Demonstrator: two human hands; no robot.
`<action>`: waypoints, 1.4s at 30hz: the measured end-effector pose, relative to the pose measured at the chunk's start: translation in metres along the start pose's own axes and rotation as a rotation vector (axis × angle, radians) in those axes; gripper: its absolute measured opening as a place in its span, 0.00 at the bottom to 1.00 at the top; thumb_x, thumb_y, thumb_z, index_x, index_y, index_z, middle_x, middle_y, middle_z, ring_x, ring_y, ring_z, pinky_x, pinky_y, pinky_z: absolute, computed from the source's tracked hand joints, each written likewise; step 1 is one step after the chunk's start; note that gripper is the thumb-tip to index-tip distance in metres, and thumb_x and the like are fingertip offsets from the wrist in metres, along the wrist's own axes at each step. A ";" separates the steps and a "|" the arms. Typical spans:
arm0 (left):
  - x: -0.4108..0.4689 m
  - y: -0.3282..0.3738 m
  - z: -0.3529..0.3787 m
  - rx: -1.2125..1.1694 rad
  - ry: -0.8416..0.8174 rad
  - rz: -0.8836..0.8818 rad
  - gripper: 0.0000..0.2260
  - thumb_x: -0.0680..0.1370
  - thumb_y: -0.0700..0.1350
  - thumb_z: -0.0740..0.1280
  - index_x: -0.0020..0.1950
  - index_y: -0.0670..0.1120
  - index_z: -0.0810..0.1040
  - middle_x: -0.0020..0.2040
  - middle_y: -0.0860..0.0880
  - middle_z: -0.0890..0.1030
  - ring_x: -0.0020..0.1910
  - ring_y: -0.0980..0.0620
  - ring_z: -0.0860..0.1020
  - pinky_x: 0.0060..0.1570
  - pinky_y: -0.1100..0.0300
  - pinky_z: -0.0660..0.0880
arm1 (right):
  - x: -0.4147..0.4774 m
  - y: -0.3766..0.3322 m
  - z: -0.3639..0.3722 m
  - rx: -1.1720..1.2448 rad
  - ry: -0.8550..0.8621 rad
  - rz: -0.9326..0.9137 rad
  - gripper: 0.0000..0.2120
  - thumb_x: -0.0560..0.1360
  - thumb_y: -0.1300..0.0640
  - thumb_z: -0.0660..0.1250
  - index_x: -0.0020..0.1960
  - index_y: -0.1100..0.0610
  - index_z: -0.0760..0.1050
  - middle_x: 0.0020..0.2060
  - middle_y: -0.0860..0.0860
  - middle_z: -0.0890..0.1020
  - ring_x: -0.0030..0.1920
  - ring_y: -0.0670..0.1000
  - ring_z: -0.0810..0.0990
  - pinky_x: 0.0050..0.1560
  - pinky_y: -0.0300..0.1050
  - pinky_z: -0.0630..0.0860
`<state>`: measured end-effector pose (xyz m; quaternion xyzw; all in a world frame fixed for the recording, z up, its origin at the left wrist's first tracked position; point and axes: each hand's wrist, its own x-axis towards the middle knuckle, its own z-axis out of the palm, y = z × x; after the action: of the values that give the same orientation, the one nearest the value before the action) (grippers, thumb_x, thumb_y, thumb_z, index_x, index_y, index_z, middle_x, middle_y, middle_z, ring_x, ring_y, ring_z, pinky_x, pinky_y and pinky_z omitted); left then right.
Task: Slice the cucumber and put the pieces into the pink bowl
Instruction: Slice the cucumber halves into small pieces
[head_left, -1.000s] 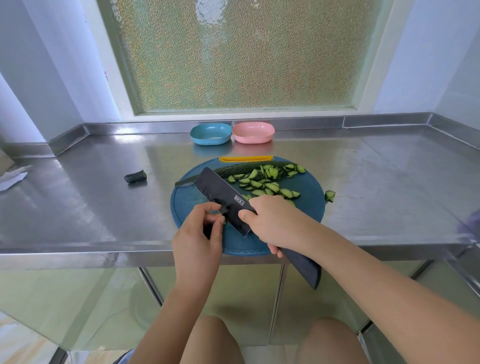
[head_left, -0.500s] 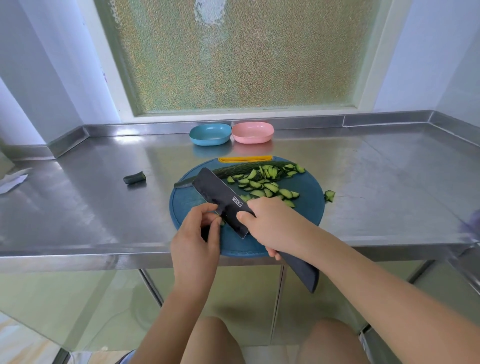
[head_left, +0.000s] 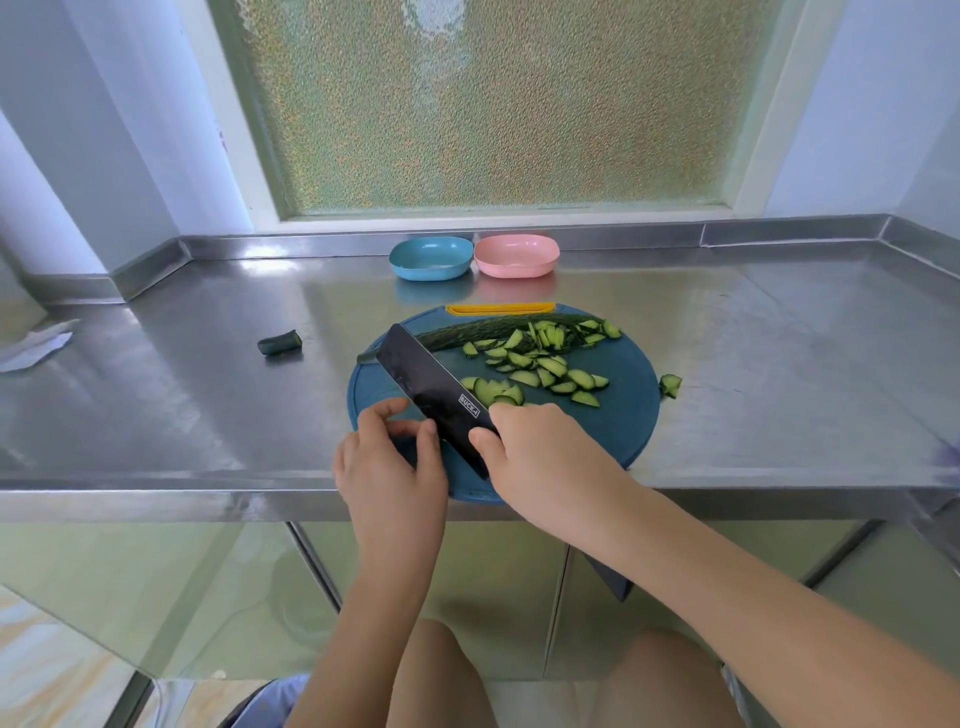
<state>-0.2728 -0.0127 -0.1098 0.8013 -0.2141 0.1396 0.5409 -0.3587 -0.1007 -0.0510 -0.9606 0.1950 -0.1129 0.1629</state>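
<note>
Mid-slicing at the board; bowl unfilled
The left grip curls beside the knife, whether holding anything I cannot tell; right grip clasps its handle; the uncut cucumber and slices lie on the board, pink bowl well behind; slices look light, wet, slippery; better scooped together on the blade than pinched singly.

Frosted window above steel counter
</note>
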 end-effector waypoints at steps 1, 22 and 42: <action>0.001 0.001 -0.001 -0.003 -0.010 -0.023 0.08 0.77 0.44 0.65 0.55 0.48 0.72 0.38 0.62 0.73 0.44 0.60 0.65 0.58 0.54 0.63 | 0.000 0.000 0.000 0.006 -0.004 0.005 0.12 0.83 0.50 0.53 0.42 0.55 0.62 0.39 0.51 0.71 0.35 0.52 0.69 0.27 0.38 0.60; 0.020 0.003 -0.004 0.059 -0.173 -0.182 0.09 0.77 0.50 0.66 0.54 0.51 0.71 0.37 0.62 0.75 0.52 0.48 0.76 0.61 0.46 0.65 | 0.011 0.018 -0.003 0.420 -0.068 0.293 0.16 0.82 0.51 0.53 0.36 0.55 0.62 0.24 0.54 0.73 0.17 0.53 0.74 0.18 0.37 0.65; 0.028 -0.014 -0.019 0.017 -0.320 -0.053 0.04 0.71 0.52 0.72 0.37 0.56 0.81 0.40 0.57 0.81 0.48 0.49 0.77 0.50 0.47 0.75 | 0.007 -0.014 -0.011 -0.053 -0.172 0.133 0.17 0.83 0.52 0.53 0.35 0.55 0.59 0.32 0.49 0.64 0.39 0.54 0.70 0.30 0.44 0.65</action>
<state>-0.2416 0.0044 -0.1010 0.8233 -0.2749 -0.0022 0.4966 -0.3506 -0.0949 -0.0348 -0.9556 0.2466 -0.0136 0.1606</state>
